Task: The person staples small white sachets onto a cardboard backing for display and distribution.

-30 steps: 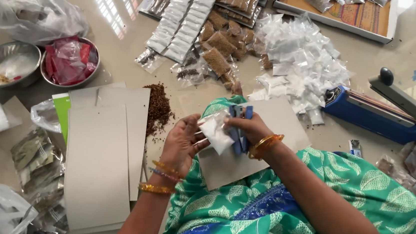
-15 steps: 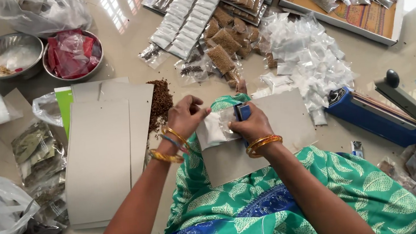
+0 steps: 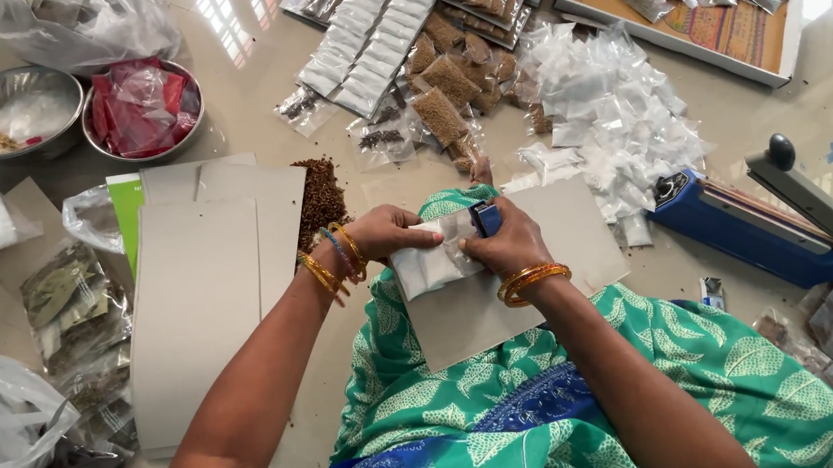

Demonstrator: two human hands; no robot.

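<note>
- The left hand point(image 3: 388, 232) pinches a small clear plastic packet point(image 3: 434, 263).
- The right hand point(image 3: 506, 246) grips a small blue stapler point(image 3: 485, 218) on the packet.
- Both sit over a flat grey cardboard sheet point(image 3: 578, 240).

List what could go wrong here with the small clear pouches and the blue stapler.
The left hand pinches the clear pouches right beside the blue stapler in the right hand, so a fingertip could get caught. The loose seed pile lies near the left wrist and could be scattered.
</note>
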